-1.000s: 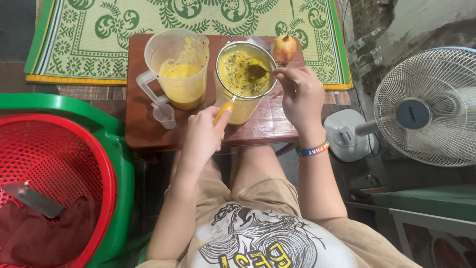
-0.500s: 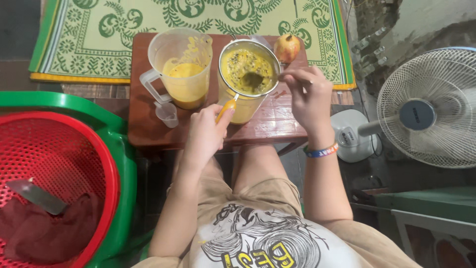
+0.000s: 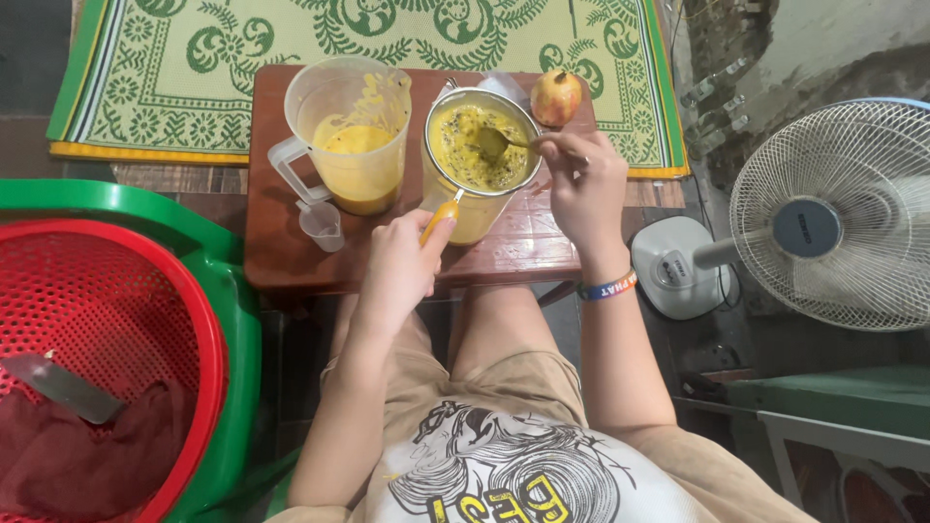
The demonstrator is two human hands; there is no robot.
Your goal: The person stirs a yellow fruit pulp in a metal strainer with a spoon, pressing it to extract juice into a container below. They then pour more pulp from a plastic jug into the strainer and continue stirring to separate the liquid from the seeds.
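While the left hand (image 3: pixel 402 266) grips the sieve's (image 3: pixel 481 145) orange handle, the right hand (image 3: pixel 581 184) pinches a spoon (image 3: pixel 494 143); seedy yellow pulp inside.

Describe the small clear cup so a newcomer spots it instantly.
Start at the low wooden table before the person. Left of the left hand, below the big clear jug of yellow pulp, stands the small clear cup: empty, unlike the filled containers near it.
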